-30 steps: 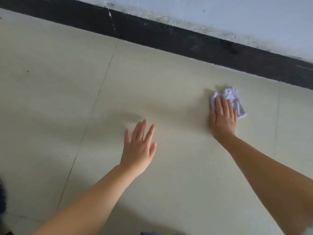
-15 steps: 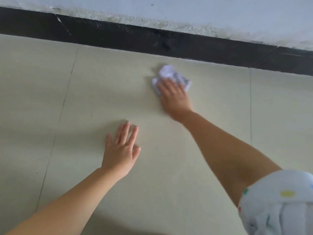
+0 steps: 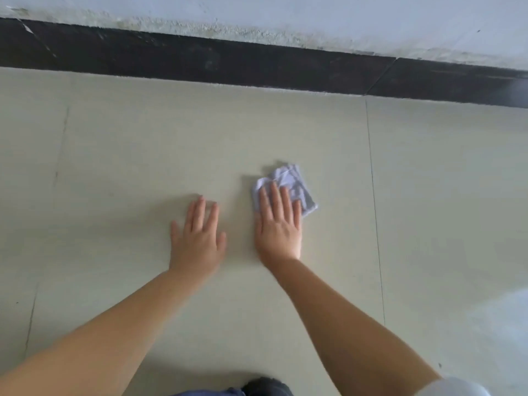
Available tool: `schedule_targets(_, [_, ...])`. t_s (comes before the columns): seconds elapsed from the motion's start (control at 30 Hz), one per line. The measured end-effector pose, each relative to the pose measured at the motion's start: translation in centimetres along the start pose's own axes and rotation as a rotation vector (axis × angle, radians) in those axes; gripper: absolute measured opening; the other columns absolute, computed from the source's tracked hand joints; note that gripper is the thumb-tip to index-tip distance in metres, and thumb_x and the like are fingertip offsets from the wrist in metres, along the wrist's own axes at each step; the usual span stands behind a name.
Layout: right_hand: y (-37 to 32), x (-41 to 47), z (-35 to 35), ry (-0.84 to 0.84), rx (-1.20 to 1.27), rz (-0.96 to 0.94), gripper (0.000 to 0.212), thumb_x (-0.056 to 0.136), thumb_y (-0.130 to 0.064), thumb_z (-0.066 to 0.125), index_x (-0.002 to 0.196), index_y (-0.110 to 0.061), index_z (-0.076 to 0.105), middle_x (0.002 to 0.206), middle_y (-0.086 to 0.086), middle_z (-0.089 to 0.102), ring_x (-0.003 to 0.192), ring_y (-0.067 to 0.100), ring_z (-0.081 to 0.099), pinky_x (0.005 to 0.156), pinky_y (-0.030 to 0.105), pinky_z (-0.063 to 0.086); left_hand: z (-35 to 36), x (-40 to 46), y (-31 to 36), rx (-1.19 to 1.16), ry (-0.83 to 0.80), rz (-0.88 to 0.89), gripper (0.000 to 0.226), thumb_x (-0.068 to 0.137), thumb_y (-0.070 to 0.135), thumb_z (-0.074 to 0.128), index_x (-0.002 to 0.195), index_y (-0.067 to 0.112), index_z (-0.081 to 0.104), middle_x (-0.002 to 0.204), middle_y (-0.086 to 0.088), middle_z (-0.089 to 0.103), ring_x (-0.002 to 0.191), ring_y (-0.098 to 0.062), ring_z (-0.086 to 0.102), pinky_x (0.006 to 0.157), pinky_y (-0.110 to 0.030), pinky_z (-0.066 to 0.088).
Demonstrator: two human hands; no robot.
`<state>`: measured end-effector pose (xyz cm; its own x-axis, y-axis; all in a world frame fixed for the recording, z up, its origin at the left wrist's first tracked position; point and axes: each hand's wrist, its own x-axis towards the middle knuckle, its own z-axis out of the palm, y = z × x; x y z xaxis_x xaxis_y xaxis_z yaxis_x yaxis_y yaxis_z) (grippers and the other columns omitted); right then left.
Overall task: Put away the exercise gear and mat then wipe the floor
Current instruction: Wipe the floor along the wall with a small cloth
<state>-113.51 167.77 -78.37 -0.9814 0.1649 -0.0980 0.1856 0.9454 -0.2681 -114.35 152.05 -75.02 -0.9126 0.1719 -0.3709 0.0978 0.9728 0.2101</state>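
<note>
Pressing a crumpled white cloth (image 3: 288, 185) at frame centre, the right hand (image 3: 278, 227) lies flat, apparently, while the left hand (image 3: 197, 238) rests spread on the floor (image 3: 128, 167).

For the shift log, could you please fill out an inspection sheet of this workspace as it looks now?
Surface: pale tiled floor, thin grout lines.
Job's things: crumpled white cloth on the floor; no exercise gear or mat in view.
Clutter: nothing seen.
Hands: right hand presses the cloth with straight fingers; left hand rests flat on the floor.
Cables: nothing seen.
Surroundings: black skirting under a scuffed white wall.
</note>
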Motion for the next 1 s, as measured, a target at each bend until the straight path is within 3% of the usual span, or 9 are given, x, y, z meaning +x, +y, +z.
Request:
schedule_targets(0.1, [-3.1,-4.3,0.6,-0.204,-0.035,-0.213,0.05,0.094,-0.032,0.035,0.141,-0.021,0.043,0.149,0.002,0.041,0.139,0.024,0.035,0.113,0.045,0.015,-0.4,-0.4,-1.5,-0.034,-0.014,-0.009,0.057,0.093,0.022,0.05,0.146,0.009,0.034,0.156,-0.019,0.017,0.144,-0.034,0.021,0.107,-0.054,0.031])
schedule_targets(0.23, [2.9,-3.3,-0.9,-0.203,-0.051,-0.347,0.048,0.094,-0.032,0.035,0.139,-0.021,0.047,0.146,0.002,0.045,0.136,0.024,0.041,0.112,0.043,0.021,-0.9,-1.4,-1.5,0.077,-0.097,0.176,0.058,0.089,0.028,0.044,0.142,0.005,0.04,0.152,-0.025,0.024,0.139,-0.039,0.03,0.1,-0.057,0.04])
schedule_targets(0.33, [12.1,-3.0,-3.4,-0.092,-0.069,0.014,0.058,0.094,-0.039,0.022,0.146,-0.018,0.035,0.153,0.005,0.032,0.143,0.027,0.027,0.117,0.041,0.011,-0.5,-2.0,-0.5,0.154,-0.271,0.196,0.062,0.098,0.035,0.037,0.152,0.019,0.01,0.159,-0.01,-0.012,0.148,-0.026,-0.003,0.115,-0.046,0.017])
schedule_targets(0.53, [16.4,-5.2,-5.8,-0.052,0.036,0.649,0.054,0.1,-0.032,0.018,0.153,-0.021,0.009,0.161,0.002,0.003,0.148,0.023,0.0,0.119,0.045,-0.001,-0.6,-2.2,0.8,0.241,-0.352,0.215,0.07,0.098,0.037,0.037,0.152,0.019,-0.004,0.157,-0.007,-0.023,0.146,-0.031,-0.014,0.117,-0.05,0.009])
schedule_targets(0.67, [5.5,-9.0,-1.6,-0.054,-0.056,0.139,0.059,0.085,-0.022,0.037,0.143,-0.015,0.04,0.151,0.01,0.036,0.14,0.03,0.032,0.114,0.047,0.014,-0.8,-2.1,0.4,0.235,-0.345,0.236,0.067,0.098,0.032,0.037,0.152,0.02,0.0,0.158,-0.006,-0.02,0.146,-0.028,-0.012,0.117,-0.049,0.012])
schedule_targets(0.77, [0.0,-12.9,-0.1,-0.215,-0.083,-0.222,0.053,0.092,-0.029,0.037,0.144,-0.018,0.038,0.152,0.004,0.035,0.141,0.029,0.03,0.113,0.048,0.013,-1.2,-2.1,0.0,0.258,-0.349,0.233,0.065,0.098,0.03,0.036,0.152,0.023,0.0,0.158,-0.005,-0.021,0.147,-0.024,-0.01,0.117,-0.046,0.014])
schedule_targets(0.87, [4.0,-12.4,-0.7,-0.28,-0.136,-0.491,0.052,0.095,-0.034,0.036,0.145,-0.02,0.033,0.151,0.002,0.037,0.141,0.025,0.03,0.113,0.046,0.015,-1.6,-2.5,-0.9,0.294,-0.349,0.237,0.065,0.098,0.03,0.035,0.152,0.024,-0.001,0.158,-0.007,-0.019,0.147,-0.023,-0.005,0.116,-0.043,0.017])
schedule_targets(0.93, [9.7,-11.5,-1.8,-0.243,-0.168,-0.46,0.052,0.096,-0.032,0.035,0.146,-0.02,0.03,0.151,0.004,0.036,0.142,0.024,0.027,0.115,0.045,0.014,-1.6,-2.9,-1.5,0.3,-0.351,0.231,0.067,0.097,0.029,0.036,0.152,0.024,-0.002,0.158,-0.007,-0.018,0.147,-0.023,-0.004,0.116,-0.043,0.018])
schedule_targets(1.0, [15.6,-10.5,-3.7,-0.138,-0.148,-0.142,0.053,0.095,-0.024,0.032,0.147,-0.019,0.028,0.152,0.011,0.034,0.144,0.027,0.022,0.118,0.043,0.009,-1.6,-3.2,-1.7,0.31,-0.345,0.232,0.069,0.096,0.029,0.038,0.152,0.023,-0.002,0.158,-0.008,-0.017,0.147,-0.023,-0.005,0.116,-0.043,0.018])
